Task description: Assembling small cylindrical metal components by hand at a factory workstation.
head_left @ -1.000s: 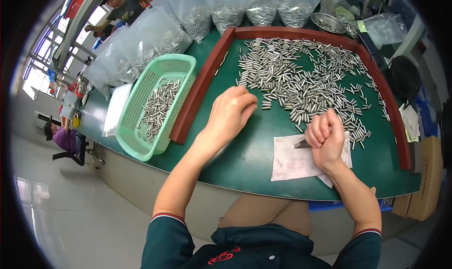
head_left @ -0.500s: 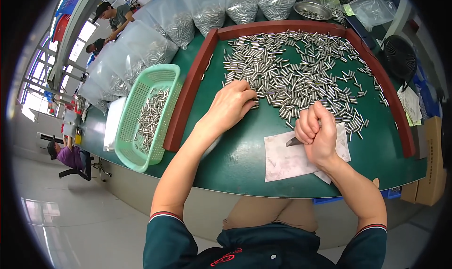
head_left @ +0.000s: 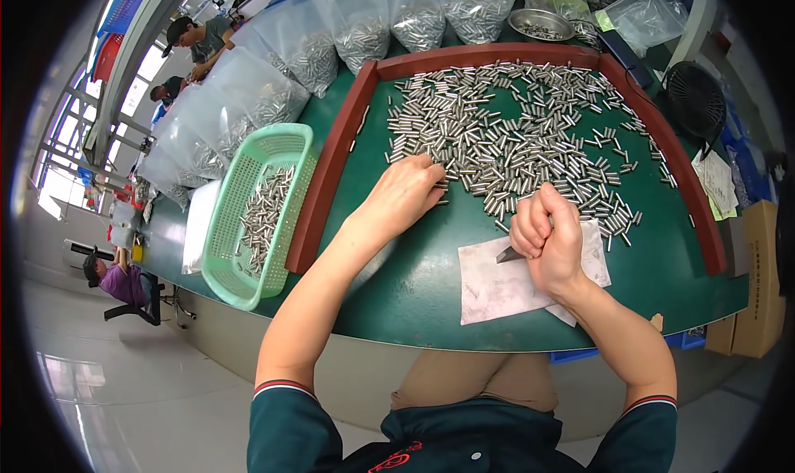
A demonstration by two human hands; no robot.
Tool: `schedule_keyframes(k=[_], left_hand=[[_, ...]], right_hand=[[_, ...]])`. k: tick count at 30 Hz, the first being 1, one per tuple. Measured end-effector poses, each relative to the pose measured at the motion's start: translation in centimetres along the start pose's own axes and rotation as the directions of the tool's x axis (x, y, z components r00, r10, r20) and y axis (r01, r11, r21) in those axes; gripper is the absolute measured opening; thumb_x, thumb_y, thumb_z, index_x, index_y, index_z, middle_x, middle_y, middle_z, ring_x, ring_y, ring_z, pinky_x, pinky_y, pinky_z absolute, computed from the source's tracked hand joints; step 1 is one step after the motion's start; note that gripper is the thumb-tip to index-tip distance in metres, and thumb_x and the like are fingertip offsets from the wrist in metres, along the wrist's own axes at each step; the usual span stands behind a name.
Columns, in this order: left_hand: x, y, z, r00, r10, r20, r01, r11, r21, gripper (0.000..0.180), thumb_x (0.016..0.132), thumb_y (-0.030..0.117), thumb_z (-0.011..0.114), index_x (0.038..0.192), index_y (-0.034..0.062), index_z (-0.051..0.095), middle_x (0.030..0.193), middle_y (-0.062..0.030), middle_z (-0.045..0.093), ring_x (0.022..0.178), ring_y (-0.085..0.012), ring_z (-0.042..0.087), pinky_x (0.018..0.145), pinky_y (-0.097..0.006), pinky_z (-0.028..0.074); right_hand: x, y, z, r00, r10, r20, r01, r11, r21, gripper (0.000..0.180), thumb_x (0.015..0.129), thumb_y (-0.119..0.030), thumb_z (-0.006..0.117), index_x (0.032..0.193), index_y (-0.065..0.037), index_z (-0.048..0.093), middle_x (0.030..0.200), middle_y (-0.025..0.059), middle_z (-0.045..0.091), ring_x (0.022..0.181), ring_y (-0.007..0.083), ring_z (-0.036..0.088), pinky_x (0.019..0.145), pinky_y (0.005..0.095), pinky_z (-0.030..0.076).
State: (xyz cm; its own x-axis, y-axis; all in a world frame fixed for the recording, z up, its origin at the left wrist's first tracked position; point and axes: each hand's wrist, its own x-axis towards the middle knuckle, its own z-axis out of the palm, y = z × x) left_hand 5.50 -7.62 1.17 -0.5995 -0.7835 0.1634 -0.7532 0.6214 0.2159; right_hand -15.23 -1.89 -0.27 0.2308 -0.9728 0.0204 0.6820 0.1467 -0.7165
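Many short, shiny metal pins (head_left: 497, 154) lie in a loose layer on the green tabletop (head_left: 406, 299). My left hand (head_left: 403, 193) is at the near left edge of the layer, fingers curled down against the surface. A few pins show beside its thumb; what is under the fingertips is hidden. My right hand (head_left: 548, 239) is closed in a fist, turned thumb side up, around a dark grey flat metal tool (head_left: 508, 254). Only the tool's tapered end sticks out, toward the left. Beneath that fist lies a smudged whitish sheet (head_left: 489, 295).
A dark red wooden frame (head_left: 329, 171) borders the pins on three sides. Left of it stands a green plastic basket (head_left: 217, 249) with more pins. Bags of pins (head_left: 364, 38), a metal bowl (head_left: 542, 26) and a black fan (head_left: 696, 100) stand around. Co-workers (head_left: 199, 42) sit at far left.
The view has shifted slightly. Both hands stay in nearly the same places, with the left fingers still at the pins and the right fist still around the tool.
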Motion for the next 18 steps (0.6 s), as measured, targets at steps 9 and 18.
schedule_keyframes(k=[9, 18], left_hand=[[0.26, -0.30, -0.18, 0.999, 0.035, 0.016, -0.035, 0.999, -0.017, 0.016, 0.067, 0.008, 0.061, 0.079, -0.0004, 0.055, 0.071, -0.0136, 0.051, 0.068, -0.0318, 0.053, 0.060, -0.040, 0.043], [0.42, 0.31, -0.15, 0.998, 0.020, 0.062, -0.028, 0.991, 0.133, 0.015, 0.068, 0.006, 0.061, 0.081, 0.0005, 0.055, 0.071, -0.0139, 0.051, 0.064, -0.0316, 0.053, 0.057, -0.040, 0.043]], right_hand=[[-0.11, -0.11, 0.09, 1.000, 0.006, -0.002, -0.006, 1.000, 0.005, 0.043, 0.090, -0.026, 0.034, 0.051, -0.010, 0.027, 0.044, -0.0001, 0.028, 0.038, 0.0067, 0.021, 0.034, 0.0204, 0.019], [-0.01, -0.18, 0.16, 1.000, 0.019, -0.013, -0.019, 1.000, 0.001, 0.043, 0.089, -0.027, 0.036, 0.051, -0.010, 0.027, 0.044, -0.0002, 0.029, 0.036, 0.0066, 0.022, 0.034, 0.0206, 0.019]])
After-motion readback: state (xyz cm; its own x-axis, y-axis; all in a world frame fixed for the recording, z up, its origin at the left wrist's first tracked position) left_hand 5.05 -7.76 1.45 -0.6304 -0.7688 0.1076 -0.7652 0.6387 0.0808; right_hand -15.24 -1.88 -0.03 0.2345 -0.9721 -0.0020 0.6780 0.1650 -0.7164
